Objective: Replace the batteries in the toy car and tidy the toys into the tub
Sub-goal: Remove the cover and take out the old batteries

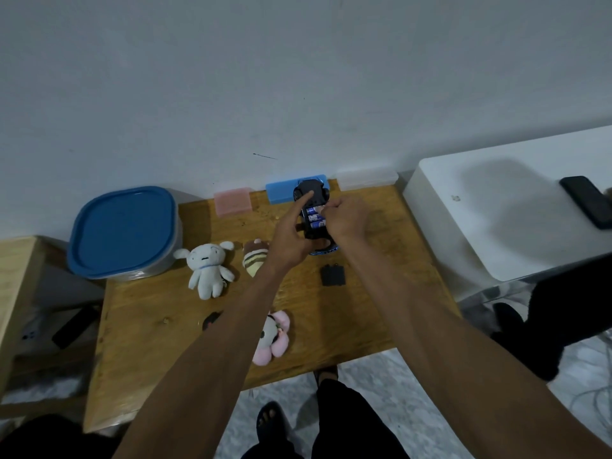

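The toy car (311, 190) is held upside down above the wooden table (364, 309), its battery bay open with blue batteries (314, 217) showing. My left hand (291, 233) grips the car from the left, index finger stretched along its underside. My right hand (347, 218) pinches at the batteries from the right. The black battery cover (332, 275) lies on the table just below the car. A white plush (208, 268), a brown striped plush (254, 258) and a pink plush (276, 336) lie on the table. The tub (124, 231), with its blue lid on, stands at the left.
Pink (232, 202), blue (280, 192) and clear (366, 178) small boxes line the wall at the table's back. A small black object (212, 319) lies near my left forearm. A white cabinet (496, 210) with a phone (587, 200) stands right. A wooden stool (16, 276) is left.
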Demonstrator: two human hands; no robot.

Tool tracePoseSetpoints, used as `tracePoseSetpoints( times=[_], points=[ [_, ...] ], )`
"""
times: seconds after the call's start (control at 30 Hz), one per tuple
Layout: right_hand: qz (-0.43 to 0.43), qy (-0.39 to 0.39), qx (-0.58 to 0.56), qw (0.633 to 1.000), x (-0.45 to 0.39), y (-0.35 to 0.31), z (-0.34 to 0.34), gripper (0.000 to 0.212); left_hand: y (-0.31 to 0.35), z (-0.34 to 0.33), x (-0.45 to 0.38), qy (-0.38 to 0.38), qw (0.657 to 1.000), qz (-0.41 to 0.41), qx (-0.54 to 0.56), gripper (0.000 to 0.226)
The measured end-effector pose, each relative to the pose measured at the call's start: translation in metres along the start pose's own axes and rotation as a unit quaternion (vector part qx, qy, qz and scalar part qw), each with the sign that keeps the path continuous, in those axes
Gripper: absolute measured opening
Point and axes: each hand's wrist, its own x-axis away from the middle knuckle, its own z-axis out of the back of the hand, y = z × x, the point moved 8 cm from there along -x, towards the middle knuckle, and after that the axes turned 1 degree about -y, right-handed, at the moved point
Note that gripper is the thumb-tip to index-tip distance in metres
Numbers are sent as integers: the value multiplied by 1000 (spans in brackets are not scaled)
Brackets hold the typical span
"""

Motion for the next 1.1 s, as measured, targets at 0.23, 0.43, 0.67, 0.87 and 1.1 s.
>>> tracePoseSetpoints(
  times=[0.23,0.43,0.67,0.87,1.1],
  points=[
    [-47,-13,-81,996,5,6,1,12,-3,1,2,-3,1000,11,-2,105],
    [-66,17,-176,982,9,12,3,10,7,0,-3,-6,1000,-2,-3,102],
    [4,54,-197,979,17,1,12,11,7,0,-6,-1,1000,14,11,100],
    [44,46,-174,983,23,-10,11,18,5,5,-5,-18,999,22,19,100],
    [72,52,-186,978,19,-28,21,14,3,12,-3,-26,998,31,53,103]
  ],
)
